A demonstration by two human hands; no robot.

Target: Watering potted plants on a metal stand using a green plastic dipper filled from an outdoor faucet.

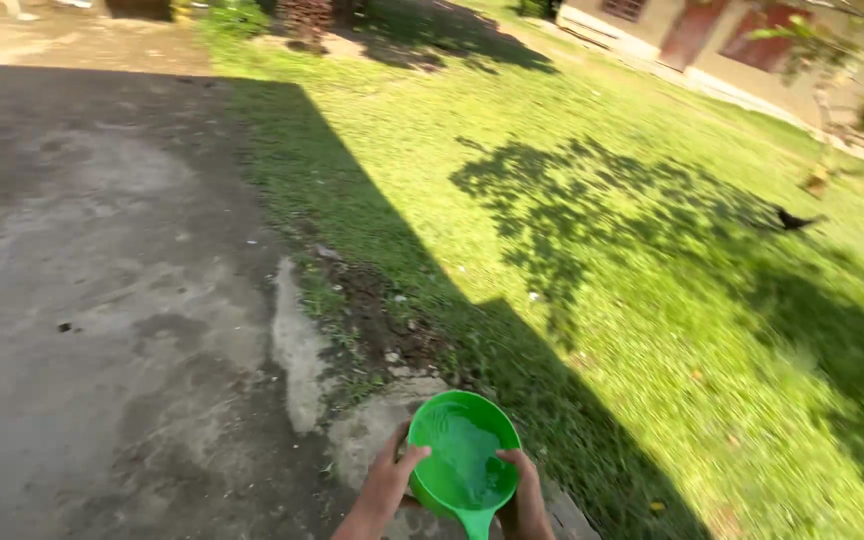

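Green scoop (463,458) with water | clamped between left hand (389,480) and right hand (525,492) | concrete (102,300) left of grip | grass (602,250) ahead

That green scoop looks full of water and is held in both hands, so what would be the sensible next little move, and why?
Probably tip the green scoop forward, away from the body, toward the grass. Both the left hand and right hand grip its rim, it holds water, and it sits over the concrete edge beside the lawn.

Green bowl (463,455); grey concrete (102,300); green grass (652,300).
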